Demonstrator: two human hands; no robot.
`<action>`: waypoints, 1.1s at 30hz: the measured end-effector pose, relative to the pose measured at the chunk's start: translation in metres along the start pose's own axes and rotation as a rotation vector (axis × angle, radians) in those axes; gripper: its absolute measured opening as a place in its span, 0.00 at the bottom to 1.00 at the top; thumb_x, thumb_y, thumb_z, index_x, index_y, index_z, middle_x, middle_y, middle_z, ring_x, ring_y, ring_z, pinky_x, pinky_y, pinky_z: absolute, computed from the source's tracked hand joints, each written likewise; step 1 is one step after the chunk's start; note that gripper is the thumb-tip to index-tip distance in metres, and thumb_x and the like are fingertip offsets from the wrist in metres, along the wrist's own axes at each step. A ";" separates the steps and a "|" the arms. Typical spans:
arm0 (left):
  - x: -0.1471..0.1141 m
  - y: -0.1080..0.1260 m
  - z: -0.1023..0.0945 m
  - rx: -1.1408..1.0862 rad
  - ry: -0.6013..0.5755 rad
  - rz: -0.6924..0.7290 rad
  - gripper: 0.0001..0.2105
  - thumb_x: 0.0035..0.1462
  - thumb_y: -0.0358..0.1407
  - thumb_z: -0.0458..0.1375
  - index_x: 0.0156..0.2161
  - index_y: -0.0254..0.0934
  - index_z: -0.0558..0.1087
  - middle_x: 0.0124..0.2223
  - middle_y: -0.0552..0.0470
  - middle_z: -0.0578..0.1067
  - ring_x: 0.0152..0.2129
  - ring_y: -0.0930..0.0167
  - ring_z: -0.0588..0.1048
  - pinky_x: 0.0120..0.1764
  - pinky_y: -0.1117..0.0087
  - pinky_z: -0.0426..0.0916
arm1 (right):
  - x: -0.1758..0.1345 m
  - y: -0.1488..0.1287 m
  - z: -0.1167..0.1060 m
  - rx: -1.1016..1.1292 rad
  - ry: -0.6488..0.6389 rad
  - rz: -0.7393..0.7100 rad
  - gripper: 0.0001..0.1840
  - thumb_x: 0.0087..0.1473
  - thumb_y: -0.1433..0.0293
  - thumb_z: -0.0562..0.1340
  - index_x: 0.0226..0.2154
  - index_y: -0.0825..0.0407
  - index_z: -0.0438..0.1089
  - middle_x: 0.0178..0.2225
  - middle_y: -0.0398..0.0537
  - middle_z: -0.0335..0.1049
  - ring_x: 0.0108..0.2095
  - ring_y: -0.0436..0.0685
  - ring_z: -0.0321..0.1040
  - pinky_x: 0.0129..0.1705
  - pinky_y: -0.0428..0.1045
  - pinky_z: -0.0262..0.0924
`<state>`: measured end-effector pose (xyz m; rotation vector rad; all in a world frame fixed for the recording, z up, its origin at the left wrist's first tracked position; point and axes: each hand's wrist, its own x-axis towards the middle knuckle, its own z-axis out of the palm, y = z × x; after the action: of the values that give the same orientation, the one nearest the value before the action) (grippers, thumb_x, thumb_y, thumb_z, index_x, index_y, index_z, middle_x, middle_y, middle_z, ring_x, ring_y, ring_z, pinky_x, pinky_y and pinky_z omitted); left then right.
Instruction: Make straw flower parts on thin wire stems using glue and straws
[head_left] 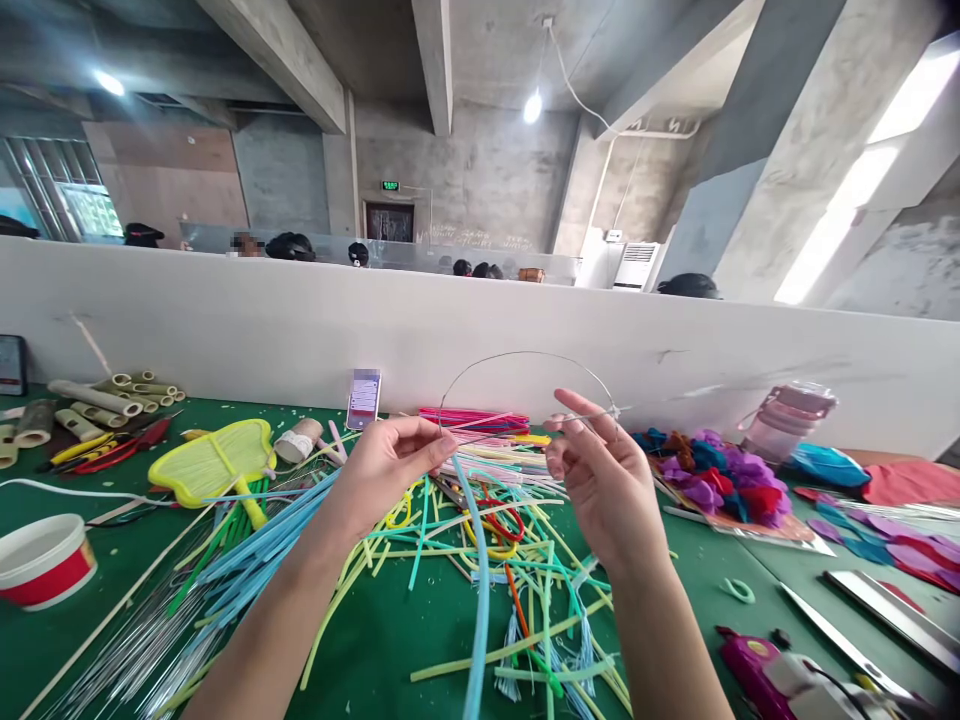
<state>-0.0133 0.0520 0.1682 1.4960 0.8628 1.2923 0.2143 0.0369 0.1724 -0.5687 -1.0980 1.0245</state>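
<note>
My left hand [397, 460] pinches a thin wire [529, 353] where it enters a long pale blue tube [478, 560]. Below these fingers the tube hangs in a curve toward the front of the table. The wire arches up and over to the right, ending in a small twist beside my right hand [604, 470]. The right hand's fingers are loosely curled around this end, with the index finger stretched further out. Exactly how they grip the wire is partly hidden. Beneath both hands lie scissors with red handles [506, 522] and many cut tubes [551, 580].
Blue tubes [262, 540] and bare wires [142, 630] lie at left, near a yellow fan-shaped piece [214, 462] and a paper cup [45, 562]. A phone [364, 398] leans on the white partition [300, 310]. Coloured petals [724, 475], a bottle [791, 420] and a blade [844, 640] are at right.
</note>
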 end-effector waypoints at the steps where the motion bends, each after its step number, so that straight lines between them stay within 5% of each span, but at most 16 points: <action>1: 0.000 0.000 0.000 0.010 -0.006 -0.003 0.15 0.50 0.45 0.71 0.36 0.35 0.80 0.30 0.53 0.77 0.28 0.74 0.72 0.35 0.74 0.69 | 0.000 -0.002 -0.002 -0.009 -0.026 -0.025 0.15 0.53 0.67 0.71 0.46 0.45 0.79 0.34 0.41 0.76 0.25 0.44 0.69 0.26 0.40 0.65; 5: -0.002 0.001 0.000 0.044 -0.015 -0.003 0.14 0.52 0.44 0.70 0.38 0.36 0.80 0.34 0.52 0.79 0.31 0.73 0.74 0.37 0.74 0.69 | -0.004 -0.012 -0.008 -0.127 -0.182 -0.049 0.08 0.51 0.68 0.73 0.37 0.47 0.82 0.34 0.45 0.80 0.32 0.51 0.78 0.33 0.43 0.72; 11: -0.018 0.010 0.012 0.139 -0.011 0.034 0.18 0.54 0.47 0.68 0.46 0.40 0.76 0.37 0.53 0.76 0.34 0.72 0.74 0.36 0.73 0.69 | -0.017 -0.022 -0.004 -0.186 -0.010 -0.210 0.02 0.52 0.67 0.73 0.31 0.48 0.82 0.31 0.45 0.82 0.31 0.52 0.81 0.34 0.42 0.76; 17: -0.031 0.016 0.024 0.385 0.121 0.198 0.12 0.58 0.46 0.65 0.40 0.40 0.76 0.32 0.56 0.75 0.29 0.74 0.72 0.33 0.73 0.67 | -0.021 -0.029 -0.001 -0.157 0.039 -0.260 0.03 0.52 0.67 0.73 0.31 0.48 0.82 0.29 0.45 0.82 0.29 0.50 0.81 0.34 0.38 0.75; 21: -0.033 0.019 0.023 0.463 0.056 0.238 0.11 0.63 0.43 0.60 0.32 0.40 0.76 0.28 0.57 0.76 0.27 0.74 0.71 0.32 0.73 0.66 | -0.019 -0.031 -0.001 -0.126 0.101 -0.234 0.05 0.50 0.66 0.74 0.31 0.49 0.82 0.28 0.45 0.82 0.28 0.49 0.80 0.33 0.36 0.74; 28: -0.031 0.021 0.014 0.546 -0.017 0.200 0.14 0.60 0.45 0.64 0.50 0.48 0.76 0.29 0.60 0.77 0.29 0.74 0.74 0.35 0.73 0.67 | -0.014 -0.034 -0.007 -0.107 0.182 -0.148 0.14 0.40 0.61 0.79 0.28 0.51 0.82 0.25 0.45 0.81 0.25 0.49 0.79 0.25 0.33 0.70; 33: -0.027 0.020 0.010 0.435 -0.142 0.243 0.08 0.57 0.39 0.66 0.43 0.43 0.79 0.34 0.57 0.79 0.33 0.73 0.76 0.39 0.74 0.69 | -0.012 -0.035 -0.011 -0.093 0.180 -0.042 0.14 0.39 0.61 0.79 0.27 0.51 0.81 0.24 0.44 0.79 0.24 0.48 0.78 0.23 0.34 0.69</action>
<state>-0.0105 0.0191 0.1786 2.0623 0.9292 1.1981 0.2373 0.0119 0.1911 -0.6962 -0.9976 0.8717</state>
